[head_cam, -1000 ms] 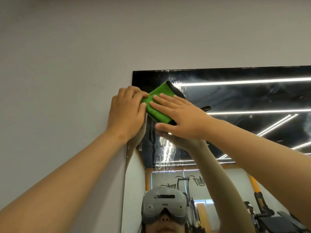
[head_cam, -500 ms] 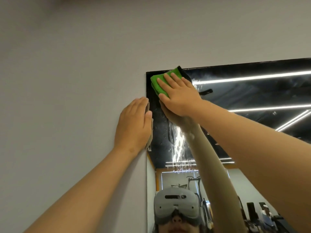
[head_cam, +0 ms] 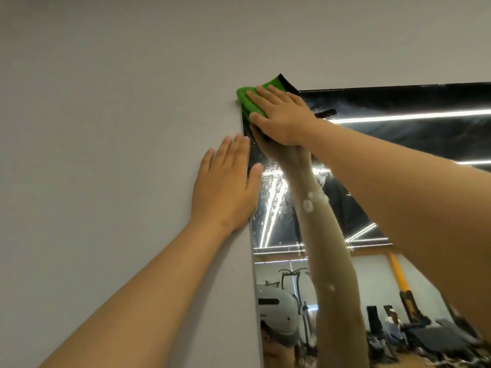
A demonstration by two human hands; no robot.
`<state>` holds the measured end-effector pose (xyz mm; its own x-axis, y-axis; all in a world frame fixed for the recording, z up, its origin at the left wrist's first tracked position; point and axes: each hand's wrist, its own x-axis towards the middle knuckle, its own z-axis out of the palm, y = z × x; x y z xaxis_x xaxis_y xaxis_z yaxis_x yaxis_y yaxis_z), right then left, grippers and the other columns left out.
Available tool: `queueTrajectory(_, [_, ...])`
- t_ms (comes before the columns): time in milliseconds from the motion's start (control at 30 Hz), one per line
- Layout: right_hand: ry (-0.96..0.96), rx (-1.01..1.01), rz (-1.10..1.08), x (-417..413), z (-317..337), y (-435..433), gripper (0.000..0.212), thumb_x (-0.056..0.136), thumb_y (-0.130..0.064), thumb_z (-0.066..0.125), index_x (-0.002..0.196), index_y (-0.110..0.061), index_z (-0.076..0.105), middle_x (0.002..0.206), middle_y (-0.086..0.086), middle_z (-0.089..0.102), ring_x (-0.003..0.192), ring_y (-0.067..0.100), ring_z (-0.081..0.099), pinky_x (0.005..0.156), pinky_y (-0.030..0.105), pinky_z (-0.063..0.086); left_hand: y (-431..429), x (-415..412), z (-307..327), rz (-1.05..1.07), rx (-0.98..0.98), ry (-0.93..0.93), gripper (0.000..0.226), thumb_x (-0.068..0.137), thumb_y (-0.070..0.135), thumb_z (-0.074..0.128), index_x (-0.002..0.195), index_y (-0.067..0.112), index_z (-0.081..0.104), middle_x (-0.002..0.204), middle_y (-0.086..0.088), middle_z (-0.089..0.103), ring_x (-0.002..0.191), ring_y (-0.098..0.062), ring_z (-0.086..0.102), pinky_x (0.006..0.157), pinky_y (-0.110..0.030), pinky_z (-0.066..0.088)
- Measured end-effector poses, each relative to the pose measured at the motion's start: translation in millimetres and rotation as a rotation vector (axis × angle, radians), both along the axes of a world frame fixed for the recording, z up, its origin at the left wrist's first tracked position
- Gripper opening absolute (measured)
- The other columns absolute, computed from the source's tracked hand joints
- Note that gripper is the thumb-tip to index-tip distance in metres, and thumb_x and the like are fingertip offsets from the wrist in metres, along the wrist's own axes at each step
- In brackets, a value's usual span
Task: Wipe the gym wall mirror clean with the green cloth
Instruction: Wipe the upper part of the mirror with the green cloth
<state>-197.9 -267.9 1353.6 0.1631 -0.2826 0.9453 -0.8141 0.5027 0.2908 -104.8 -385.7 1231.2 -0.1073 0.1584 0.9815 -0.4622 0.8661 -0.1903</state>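
Observation:
The wall mirror [head_cam: 398, 144] fills the right half of the head view, its top left corner near the middle. A folded green cloth [head_cam: 248, 102] with a black edge lies over that corner. My right hand [head_cam: 281, 118] presses the cloth flat against the glass with straight fingers. My left hand [head_cam: 225, 187] rests flat on the grey wall beside the mirror's left edge, its thumb touching the glass. Wet droplets and streaks show on the mirror below the cloth.
A plain grey wall [head_cam: 106, 128] surrounds the mirror on the left and above. The mirror reflects my right arm, ceiling light strips, gym machines and a person wearing a headset at the bottom.
My right hand has pushed the cloth up and left into the mirror's top corner. My left hand let go of the cloth and now lies flat on the wall lower down.

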Motion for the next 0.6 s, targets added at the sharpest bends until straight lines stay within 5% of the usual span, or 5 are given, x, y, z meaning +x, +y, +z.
queueTrajectory(133, [-0.139,-0.044,-0.035,2.1,13.0,2.1,0.059,0.107,-0.042,0.021,0.16,-0.027,0.0,0.168,-0.004,-0.004,0.154,0.018,-0.005,0.122,0.041,-0.003,-0.1,0.2,0.0,-0.005,0.0,-0.004,0.059,0.107,0.043,0.012,0.161,0.021,0.004,0.169,0.006,0.002,0.154,-0.008,-0.005,0.124,-0.03,-0.008])
queueTrajectory(333, [0.052,0.108,-0.036,13.8,-9.3,-9.0,0.053,0.109,-0.034,0.018,0.16,-0.03,0.002,0.167,-0.008,-0.004,0.154,0.013,-0.006,0.122,0.036,-0.003,1.4,-0.6,1.1,0.014,-0.001,0.004,0.061,0.107,0.044,0.015,0.161,0.019,0.006,0.169,0.004,0.006,0.155,-0.01,-0.002,0.124,-0.031,-0.006])
queueTrajectory(500, [-0.182,-0.09,-0.077,-38.0,12.3,42.0,0.055,0.108,-0.035,0.018,0.16,-0.028,-0.001,0.168,-0.004,-0.004,0.154,0.016,-0.004,0.123,0.04,-0.001,0.8,-1.1,0.2,0.015,-0.003,-0.02,0.061,0.106,0.046,0.013,0.161,0.021,0.003,0.169,0.006,0.001,0.154,-0.008,-0.005,0.124,-0.029,-0.008])
queueTrajectory(600, [-0.152,-0.076,-0.07,-25.9,-0.2,27.7,0.056,0.108,-0.036,0.019,0.16,-0.027,-0.002,0.168,-0.002,-0.006,0.154,0.018,-0.006,0.122,0.041,-0.002,1.5,-2.8,-0.4,0.015,-0.009,-0.001,0.062,0.106,0.048,0.01,0.161,0.021,0.005,0.169,0.006,0.003,0.154,-0.008,-0.004,0.124,-0.03,-0.007])
